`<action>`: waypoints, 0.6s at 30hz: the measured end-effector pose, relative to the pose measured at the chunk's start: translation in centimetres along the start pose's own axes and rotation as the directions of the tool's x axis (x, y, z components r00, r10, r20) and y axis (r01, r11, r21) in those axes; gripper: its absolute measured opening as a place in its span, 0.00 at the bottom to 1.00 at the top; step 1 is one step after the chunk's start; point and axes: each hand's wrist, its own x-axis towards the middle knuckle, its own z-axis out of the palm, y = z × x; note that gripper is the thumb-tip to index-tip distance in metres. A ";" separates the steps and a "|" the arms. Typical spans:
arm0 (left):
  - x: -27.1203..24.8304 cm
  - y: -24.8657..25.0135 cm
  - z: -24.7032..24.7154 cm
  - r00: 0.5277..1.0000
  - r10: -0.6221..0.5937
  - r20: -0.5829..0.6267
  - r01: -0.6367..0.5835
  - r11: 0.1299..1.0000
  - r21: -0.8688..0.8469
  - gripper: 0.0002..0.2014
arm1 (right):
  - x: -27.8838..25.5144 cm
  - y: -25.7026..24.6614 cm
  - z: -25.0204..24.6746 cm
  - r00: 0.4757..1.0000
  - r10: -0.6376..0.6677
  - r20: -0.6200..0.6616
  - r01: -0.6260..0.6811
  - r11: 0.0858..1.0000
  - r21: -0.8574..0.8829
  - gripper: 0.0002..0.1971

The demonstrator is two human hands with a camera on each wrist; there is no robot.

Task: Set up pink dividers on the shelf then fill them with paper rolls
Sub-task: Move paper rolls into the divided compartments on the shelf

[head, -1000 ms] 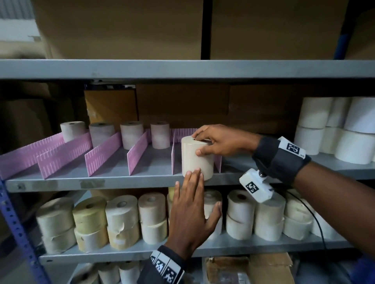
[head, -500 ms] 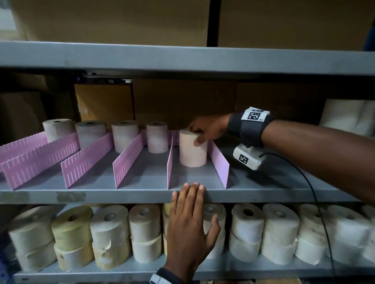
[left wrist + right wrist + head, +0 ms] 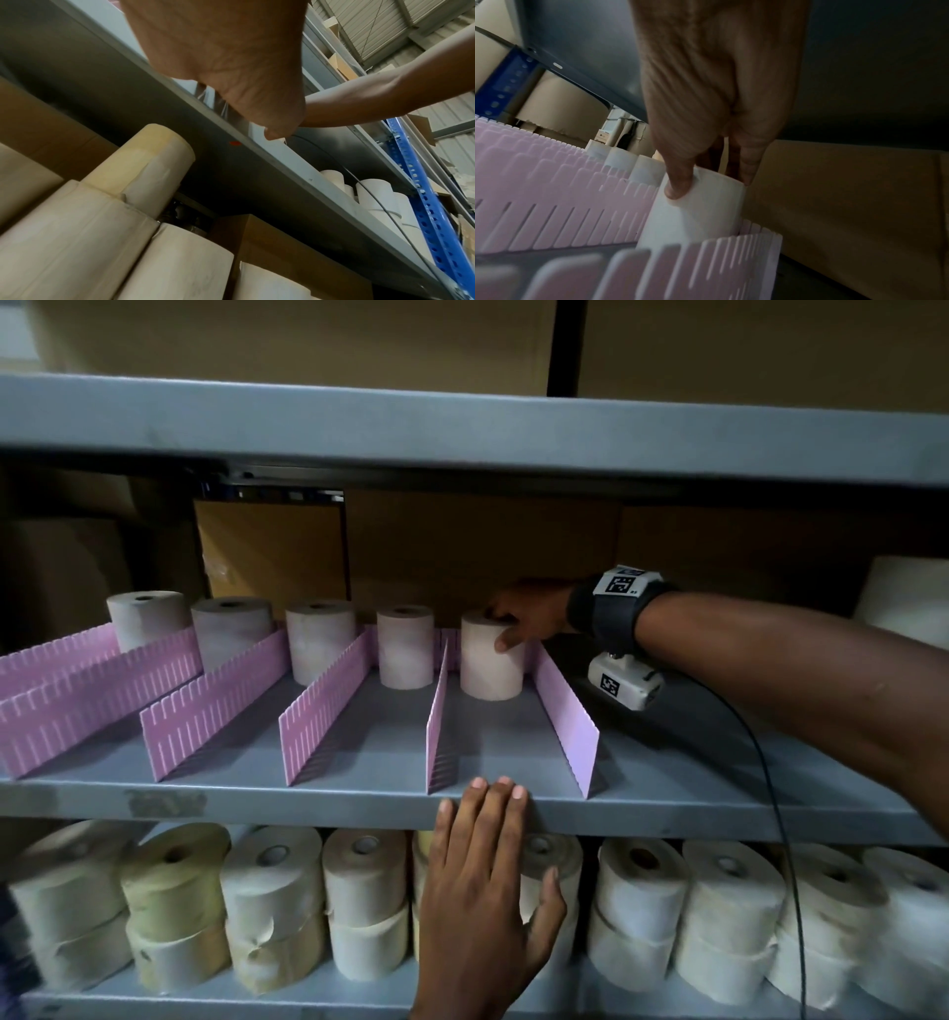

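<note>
Several pink slotted dividers (image 3: 322, 708) stand on the grey middle shelf (image 3: 667, 806), forming lanes. At the back of each lane a pale paper roll (image 3: 403, 647) stands upright. My right hand (image 3: 518, 621) grips the top of the rightmost roll (image 3: 490, 660) at the back of the lane between the last two dividers (image 3: 567, 716); the right wrist view shows thumb and fingers pinching that roll (image 3: 700, 211). My left hand (image 3: 482, 875) lies flat with straight fingers, its fingertips (image 3: 495, 788) touching the shelf's front edge. It holds nothing.
The lower shelf (image 3: 328, 988) is packed with stacked white and yellowish paper rolls (image 3: 274, 906). More white rolls (image 3: 909, 603) sit at the far right of the middle shelf. Cardboard boxes (image 3: 462, 546) line the back. A black cable (image 3: 775, 814) hangs from my right wrist.
My right hand has slid the roll from the lane's front to the back of the shelf. My left hand has stayed at the shelf's front edge.
</note>
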 end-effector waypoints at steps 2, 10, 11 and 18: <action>0.0 0.0 0.0 1.000 0.000 -0.002 0.000 1.000 0.006 0.34 | 0.2 0.2 0.1 1.000 -0.005 -0.004 0.005 1.000 0.007 0.22; 0.1 0.0 0.0 1.000 0.000 0.012 0.000 1.000 0.009 0.34 | 0.9 1.0 0.4 1.000 0.001 0.008 -0.001 0.998 0.062 0.21; 0.1 0.0 0.0 1.000 -0.001 0.013 0.001 1.000 0.002 0.34 | 0.9 1.0 0.3 1.000 0.005 0.013 -0.006 0.997 0.076 0.22; 0.2 -0.4 -0.3 0.998 -0.010 0.063 0.014 0.998 -0.063 0.36 | 0.4 0.9 0.2 0.999 0.030 0.030 -0.031 0.999 0.025 0.20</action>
